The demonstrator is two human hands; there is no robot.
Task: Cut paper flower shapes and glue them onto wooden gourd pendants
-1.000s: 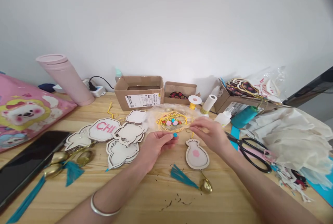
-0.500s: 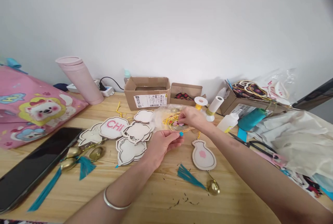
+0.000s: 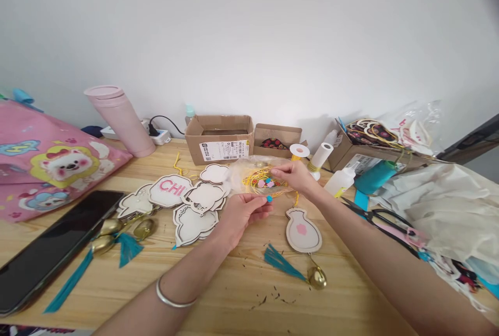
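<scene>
On the wooden table [image 3: 234, 294] the left hand [image 3: 241, 214] pinches a small blue bead [image 3: 268, 199] between thumb and fingertips, just in front of a clear plastic bag [image 3: 259, 176] holding yellow cord and pink and blue beads. The right hand [image 3: 296, 176] has its fingers closed on the bag's upper right edge, lifting it slightly. Just left of the hands lies a pile of white wooden cut-outs [image 3: 187, 203], one lettered "CHI" in pink; near the right forearm lies a vase-shaped wooden piece [image 3: 303, 230] with a pink flower, tied to a gold bell [image 3: 316, 277] and a teal tassel [image 3: 281, 262]. Behind the bag stand two cardboard boxes [image 3: 220, 138], a white spool [image 3: 299, 151] and a glue bottle [image 3: 340, 181]; black scissors [image 3: 384, 219] lie to the right beside crumpled white paper [image 3: 448, 211]. Far left are a dark phone [image 3: 50, 247], more bells with tassels [image 3: 113, 234], a pink tumbler [image 3: 119, 117] and a pink cartoon bag [image 3: 50, 164]. Compared with half a second ago, the right hand has drawn back a little from inside the bag to its edge, while the left hand keeps the bead in much the same place.
</scene>
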